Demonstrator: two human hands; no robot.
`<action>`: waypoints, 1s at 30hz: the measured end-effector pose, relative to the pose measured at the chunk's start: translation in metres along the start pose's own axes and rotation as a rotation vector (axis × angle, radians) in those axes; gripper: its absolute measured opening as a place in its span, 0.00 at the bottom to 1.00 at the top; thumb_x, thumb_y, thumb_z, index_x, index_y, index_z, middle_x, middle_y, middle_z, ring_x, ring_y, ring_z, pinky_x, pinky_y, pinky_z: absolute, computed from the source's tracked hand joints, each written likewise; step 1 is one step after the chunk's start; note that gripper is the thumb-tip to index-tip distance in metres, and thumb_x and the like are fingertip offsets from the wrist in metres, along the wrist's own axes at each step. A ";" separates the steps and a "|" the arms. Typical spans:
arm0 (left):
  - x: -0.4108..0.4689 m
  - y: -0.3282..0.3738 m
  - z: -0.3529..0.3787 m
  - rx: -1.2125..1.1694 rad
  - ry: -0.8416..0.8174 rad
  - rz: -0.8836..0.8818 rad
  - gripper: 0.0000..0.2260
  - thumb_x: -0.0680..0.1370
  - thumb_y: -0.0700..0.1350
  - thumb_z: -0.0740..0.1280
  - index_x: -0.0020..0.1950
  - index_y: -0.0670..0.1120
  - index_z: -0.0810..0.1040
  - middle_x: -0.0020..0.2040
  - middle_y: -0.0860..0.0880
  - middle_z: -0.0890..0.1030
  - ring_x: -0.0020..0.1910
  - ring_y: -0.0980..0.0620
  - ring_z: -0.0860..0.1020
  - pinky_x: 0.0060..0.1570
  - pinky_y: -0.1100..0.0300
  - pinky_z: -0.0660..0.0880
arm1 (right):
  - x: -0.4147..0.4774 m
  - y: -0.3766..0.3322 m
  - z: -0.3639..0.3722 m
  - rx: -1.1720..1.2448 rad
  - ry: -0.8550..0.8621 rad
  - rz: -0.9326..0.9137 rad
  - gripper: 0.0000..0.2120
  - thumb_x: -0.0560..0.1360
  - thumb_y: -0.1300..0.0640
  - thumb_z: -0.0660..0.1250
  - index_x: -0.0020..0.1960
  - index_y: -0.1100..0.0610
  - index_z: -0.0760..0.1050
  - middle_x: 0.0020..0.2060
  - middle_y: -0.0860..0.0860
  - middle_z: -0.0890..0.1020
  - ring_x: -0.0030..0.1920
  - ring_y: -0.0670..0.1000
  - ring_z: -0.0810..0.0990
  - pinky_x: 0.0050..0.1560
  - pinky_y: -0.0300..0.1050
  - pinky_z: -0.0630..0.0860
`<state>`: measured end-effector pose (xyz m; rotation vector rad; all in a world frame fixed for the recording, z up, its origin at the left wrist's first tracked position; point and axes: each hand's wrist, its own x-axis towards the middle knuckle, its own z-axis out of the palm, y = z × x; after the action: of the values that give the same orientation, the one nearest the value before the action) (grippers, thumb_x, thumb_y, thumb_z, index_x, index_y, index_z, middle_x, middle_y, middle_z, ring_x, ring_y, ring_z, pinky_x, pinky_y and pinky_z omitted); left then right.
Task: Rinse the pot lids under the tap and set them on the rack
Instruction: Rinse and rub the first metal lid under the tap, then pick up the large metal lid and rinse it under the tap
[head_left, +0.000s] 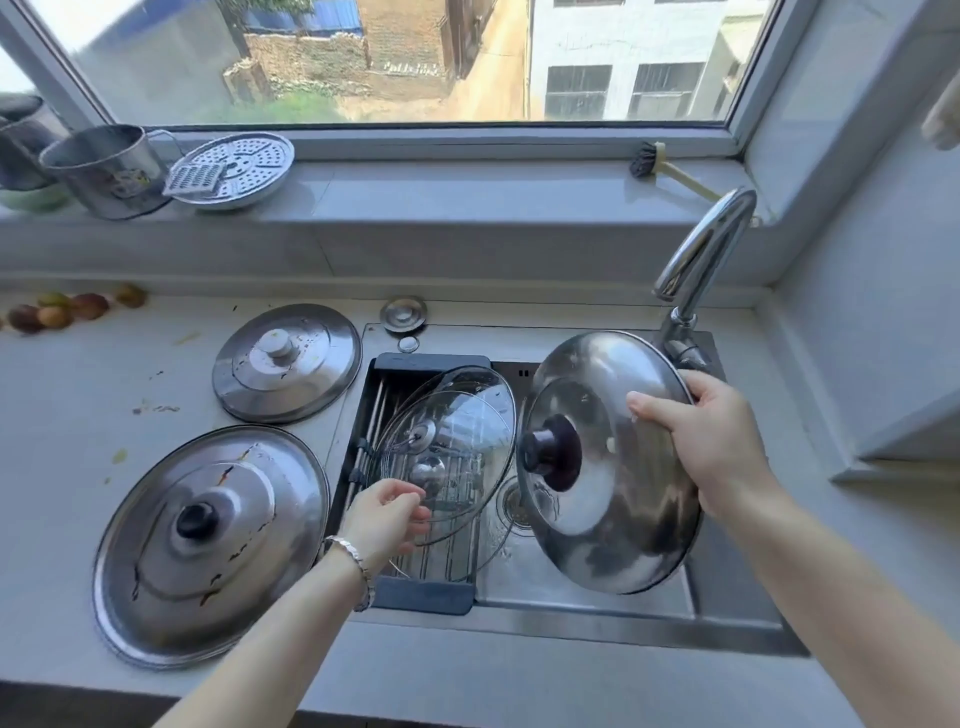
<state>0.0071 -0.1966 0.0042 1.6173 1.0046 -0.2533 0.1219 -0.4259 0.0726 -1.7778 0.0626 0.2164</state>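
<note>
My right hand (711, 441) grips the rim of a domed steel lid (613, 499) with a dark knob, held tilted on edge over the sink (571, 582), below the chrome tap (701, 249). Two glass lids (457, 431) lean in the dark rack (410, 592) across the sink's left part. My left hand (387, 514) is at the near edge of the front glass lid, fingers loosely curled; whether it grips the lid is unclear. Two steel lids lie flat on the counter: a large one (208, 540) near left, a smaller one (285, 361) behind it.
The windowsill holds a steel pot (104, 169), a perforated steamer plate (234, 169) and a brush (670, 169). Small fruits (57, 312) lie at the counter's far left. A sink plug (403, 313) sits behind the rack. A wall corner rises at right.
</note>
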 end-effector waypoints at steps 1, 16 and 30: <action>0.002 -0.002 -0.007 -0.009 0.003 -0.003 0.07 0.79 0.37 0.57 0.47 0.42 0.75 0.39 0.45 0.78 0.37 0.50 0.77 0.39 0.58 0.75 | 0.000 -0.006 0.005 0.032 0.006 -0.015 0.03 0.66 0.59 0.73 0.38 0.57 0.79 0.37 0.62 0.82 0.40 0.66 0.82 0.44 0.66 0.78; 0.047 -0.027 -0.091 -0.116 0.025 -0.081 0.09 0.79 0.37 0.57 0.41 0.44 0.73 0.38 0.45 0.77 0.38 0.50 0.77 0.38 0.59 0.72 | 0.019 0.010 0.132 0.253 -0.048 0.223 0.02 0.71 0.64 0.69 0.42 0.60 0.76 0.39 0.60 0.81 0.37 0.58 0.80 0.40 0.51 0.79; 0.065 -0.046 -0.101 -0.141 0.006 -0.141 0.08 0.79 0.38 0.58 0.43 0.43 0.74 0.38 0.45 0.79 0.38 0.50 0.78 0.38 0.60 0.73 | 0.007 0.088 0.170 -0.393 -0.221 0.229 0.16 0.76 0.48 0.63 0.57 0.58 0.72 0.50 0.54 0.79 0.53 0.55 0.77 0.46 0.45 0.70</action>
<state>-0.0209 -0.0785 -0.0373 1.4231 1.1180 -0.2674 0.0962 -0.2795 -0.0476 -2.1250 0.0680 0.6239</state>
